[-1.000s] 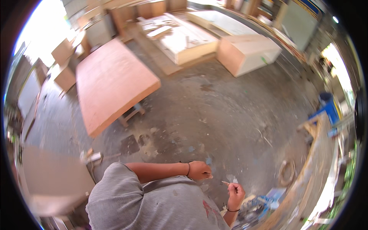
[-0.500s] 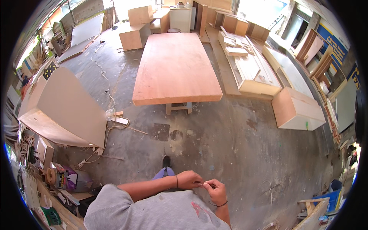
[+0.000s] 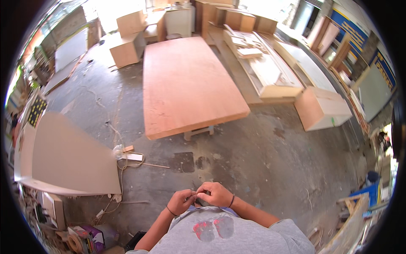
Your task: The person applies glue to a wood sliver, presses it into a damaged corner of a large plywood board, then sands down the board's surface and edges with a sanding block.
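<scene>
My left hand (image 3: pixel 181 202) and my right hand (image 3: pixel 216 195) meet in front of my body, fingertips pinched together. Whatever they hold between them is too small to make out. Ahead of me stands a large panel (image 3: pixel 190 84) with a reddish-brown wood face, lying flat on a low support (image 3: pixel 198 133). Both hands are well short of its near edge and apart from it.
A large curved pale cabinet piece (image 3: pixel 76 156) stands at left, beside a cord (image 3: pixel 122 169) on the concrete floor. A wooden box (image 3: pixel 323 108) and a long frame (image 3: pixel 270 72) with loose boards lie at right. Wooden cabinets (image 3: pixel 127 48) stand at the back.
My body and view have turned, and the panel now appears nearer and tilted. My joined hands have shifted left in the picture, still pinched together.
</scene>
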A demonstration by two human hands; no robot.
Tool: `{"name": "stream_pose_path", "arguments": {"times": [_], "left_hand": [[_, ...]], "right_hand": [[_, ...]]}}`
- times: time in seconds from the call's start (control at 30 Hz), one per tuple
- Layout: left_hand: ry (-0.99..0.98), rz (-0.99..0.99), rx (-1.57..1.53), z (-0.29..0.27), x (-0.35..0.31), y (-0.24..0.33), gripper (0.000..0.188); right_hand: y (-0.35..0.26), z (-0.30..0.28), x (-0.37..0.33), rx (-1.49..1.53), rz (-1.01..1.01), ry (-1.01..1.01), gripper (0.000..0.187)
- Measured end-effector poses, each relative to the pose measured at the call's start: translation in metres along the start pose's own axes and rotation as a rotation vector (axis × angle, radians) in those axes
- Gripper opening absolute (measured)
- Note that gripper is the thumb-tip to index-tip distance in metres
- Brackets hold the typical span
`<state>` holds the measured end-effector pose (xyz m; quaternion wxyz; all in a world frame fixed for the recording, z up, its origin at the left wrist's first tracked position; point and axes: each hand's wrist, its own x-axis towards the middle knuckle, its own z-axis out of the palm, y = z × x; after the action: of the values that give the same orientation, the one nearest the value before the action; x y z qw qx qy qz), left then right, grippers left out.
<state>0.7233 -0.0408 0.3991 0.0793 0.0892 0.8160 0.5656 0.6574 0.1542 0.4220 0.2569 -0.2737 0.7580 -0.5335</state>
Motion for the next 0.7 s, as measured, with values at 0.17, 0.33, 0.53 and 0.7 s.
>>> {"name": "stream_pose_path", "arguments": {"times": [0.17, 0.33, 0.53, 0.7], "left_hand": [[0.127, -0.042, 0.091, -0.056, -0.005, -0.022, 0.014], [0.219, -0.034, 0.139, -0.089, 0.016, -0.039, 0.013], [0.207, -0.135, 0.135, -0.152, 0.057, -0.069, 0.011], [0.186, -0.152, 0.191, -0.201, 0.114, -0.069, 0.01]], "right_hand": [[-0.007, 0.028, 0.074, 0.061, 0.012, -0.075, 0.016], [-0.011, 0.026, 0.138, -0.026, -0.022, -0.178, 0.021], [-0.007, 0.029, 0.233, 0.02, -0.259, -0.162, 0.016], [-0.012, 0.004, 0.29, 0.096, -0.3, -0.155, 0.014]]}}
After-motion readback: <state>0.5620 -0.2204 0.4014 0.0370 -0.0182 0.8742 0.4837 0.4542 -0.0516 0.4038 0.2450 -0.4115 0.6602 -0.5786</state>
